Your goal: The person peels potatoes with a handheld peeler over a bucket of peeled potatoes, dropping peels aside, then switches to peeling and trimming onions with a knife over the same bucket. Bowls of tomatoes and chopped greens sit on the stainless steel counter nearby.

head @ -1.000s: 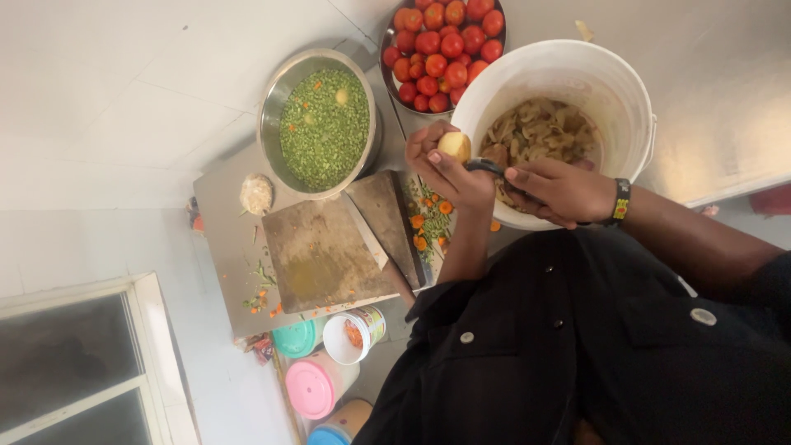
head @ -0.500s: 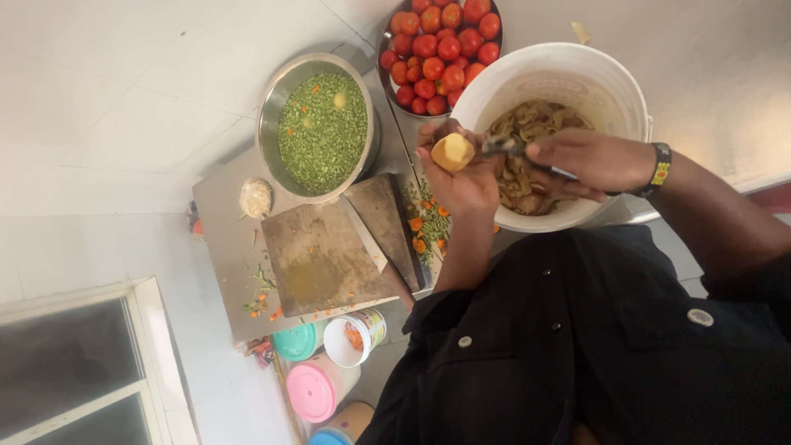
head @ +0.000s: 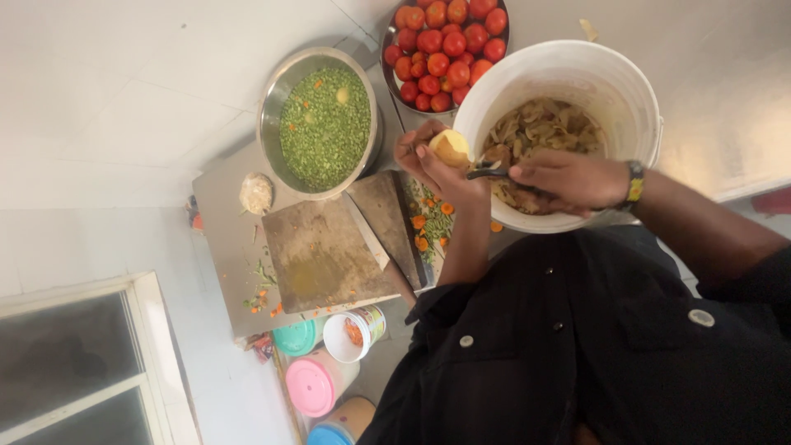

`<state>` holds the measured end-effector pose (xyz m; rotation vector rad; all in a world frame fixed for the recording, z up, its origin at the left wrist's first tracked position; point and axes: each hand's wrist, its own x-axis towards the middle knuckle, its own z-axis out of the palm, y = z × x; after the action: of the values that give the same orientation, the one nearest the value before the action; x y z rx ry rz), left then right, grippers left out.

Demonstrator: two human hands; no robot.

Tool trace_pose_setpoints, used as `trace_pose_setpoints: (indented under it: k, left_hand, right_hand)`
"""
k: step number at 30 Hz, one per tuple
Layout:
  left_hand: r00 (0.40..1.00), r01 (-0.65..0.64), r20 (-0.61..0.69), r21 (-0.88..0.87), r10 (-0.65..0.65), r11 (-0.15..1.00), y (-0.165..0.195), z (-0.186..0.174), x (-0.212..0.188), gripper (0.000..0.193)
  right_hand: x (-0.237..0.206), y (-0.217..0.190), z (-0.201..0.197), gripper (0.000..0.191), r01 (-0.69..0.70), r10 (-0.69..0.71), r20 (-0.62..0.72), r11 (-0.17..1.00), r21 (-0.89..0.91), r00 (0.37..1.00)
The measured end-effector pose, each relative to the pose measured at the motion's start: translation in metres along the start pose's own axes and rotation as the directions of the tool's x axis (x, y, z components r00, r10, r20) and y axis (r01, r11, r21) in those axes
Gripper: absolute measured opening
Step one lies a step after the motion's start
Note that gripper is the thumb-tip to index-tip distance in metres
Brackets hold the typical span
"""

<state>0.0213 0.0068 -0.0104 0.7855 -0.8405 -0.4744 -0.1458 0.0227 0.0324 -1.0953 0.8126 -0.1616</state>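
A peeled potato (head: 450, 148) sits gripped in the curled fingers of the left hand (head: 430, 161), just beside the rim of a white bucket (head: 614, 78) of peelings. The right hand (head: 564, 177) closes around a dark-handled peeler (head: 488, 172), its blade hidden behind the potato. Beyond lie a wooden chopping board (head: 325, 255), a steel bowl of chopped greens (head: 323, 124), a bowl of tomatoes (head: 445, 45) cut off at the frame's edge, and pale floor tiles (head: 107, 99).
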Motion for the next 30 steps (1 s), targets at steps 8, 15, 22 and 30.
trace_pose_setpoints:
  k: [8,15,22,30]
  left_hand:
    - [0.974,-0.099,0.214,0.097,0.076,0.99,0.001,-0.004,0.004,0.035]
    - [0.992,-0.049,0.121,0.197,0.025,0.979,0.002,-0.006,0.007,0.056]
    - [0.977,0.159,0.151,-0.054,-0.149,0.986,-0.003,-0.011,0.008,0.051]
    - [0.929,0.335,0.268,-0.326,-0.254,0.884,-0.003,-0.012,0.011,0.023]
  right_hand:
    - [-0.007,-0.027,-0.013,0.052,0.02,-0.044,-0.2,0.993,-0.119,0.979]
    - [0.0,-0.016,0.003,0.047,-0.002,-0.027,-0.195,0.989,-0.148,0.981]
    - [-0.005,0.0,0.0,0.052,-0.045,0.035,-0.107,0.995,-0.085,0.994]
    - [-0.01,-0.023,-0.013,0.048,0.06,-0.074,-0.188,0.995,-0.078,0.979]
